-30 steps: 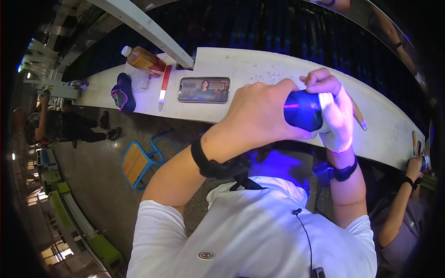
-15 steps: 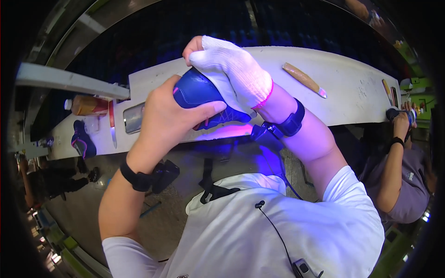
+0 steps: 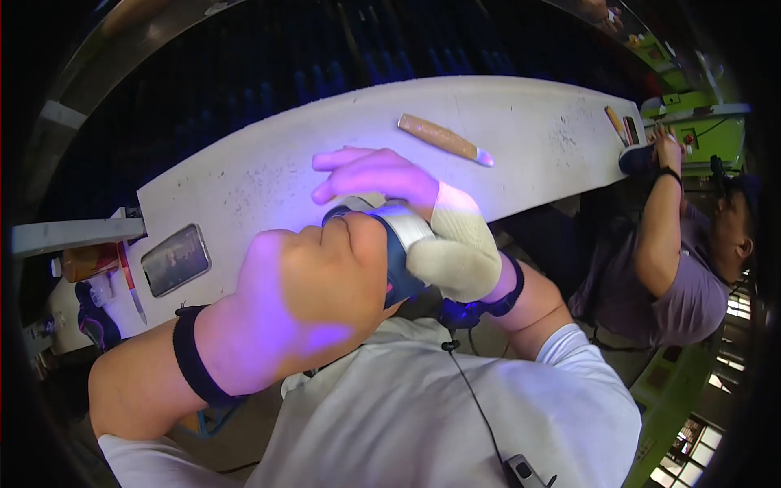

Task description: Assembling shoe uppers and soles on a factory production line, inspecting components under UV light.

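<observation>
A dark blue shoe (image 3: pixel 397 272) with a pale band along its edge is held up close in front of my chest. My left hand (image 3: pixel 325 256) is wrapped round it from the left, its back toward me and most fingers hidden. My right hand (image 3: pixel 443 215) wears a white knit glove that leaves the fingers bare. Those bare fingers stretch out to the left above the shoe's far side, apart from the gloved thumb, which rests against its right side. Much of the shoe is covered by the two hands.
On the white table (image 3: pixel 268 154) lie a wooden-handled blade (image 3: pixel 439 137), a phone (image 3: pixel 176 260) and a red-handled knife (image 3: pixel 130 281). A bottle of amber liquid (image 3: pixel 88 262) and another dark shoe (image 3: pixel 98 319) are at far left. At right a co-worker (image 3: pixel 675 260) handles a dark shoe (image 3: pixel 637 159).
The shoe has come down nearer my chest and turned. My left hand has rolled over with its back up. My right fingers, curled over the shoe's top before, now stretch out.
</observation>
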Demonstrator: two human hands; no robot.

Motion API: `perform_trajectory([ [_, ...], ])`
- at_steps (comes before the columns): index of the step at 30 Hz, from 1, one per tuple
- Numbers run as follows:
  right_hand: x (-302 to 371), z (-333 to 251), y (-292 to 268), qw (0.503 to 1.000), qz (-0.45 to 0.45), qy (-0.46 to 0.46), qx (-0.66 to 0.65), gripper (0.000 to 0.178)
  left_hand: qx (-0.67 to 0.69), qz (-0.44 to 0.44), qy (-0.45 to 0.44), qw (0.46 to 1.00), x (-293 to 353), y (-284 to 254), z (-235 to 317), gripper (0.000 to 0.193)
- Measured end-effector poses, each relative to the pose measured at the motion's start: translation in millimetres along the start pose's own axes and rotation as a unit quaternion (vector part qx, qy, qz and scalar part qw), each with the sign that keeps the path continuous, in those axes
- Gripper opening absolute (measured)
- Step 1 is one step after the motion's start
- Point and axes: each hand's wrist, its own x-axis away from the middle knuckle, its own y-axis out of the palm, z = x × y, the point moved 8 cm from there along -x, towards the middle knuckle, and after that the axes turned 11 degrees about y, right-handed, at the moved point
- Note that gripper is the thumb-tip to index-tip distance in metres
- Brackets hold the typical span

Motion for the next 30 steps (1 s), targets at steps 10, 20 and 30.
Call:
perform_trajectory([
  [10,49.0,46.7,46.8,0.929,-0.014,-0.023,0.368,0.100,0.405,0.116,-0.077,0.904,113.7,20.6,-22.5,0.116],
  [20,8.2,73.3,81.5,0.925,-0.106,0.055,0.360,0.100,0.405,0.409,-0.262,0.775,174.6,62.6,-50.6,0.047],
  [30,-34.5,-127.0,-96.4,0.832,0.264,-0.270,0.406,0.061,0.493,0.460,-0.143,0.725,117.6,-17.6,-127.1,0.075],
])
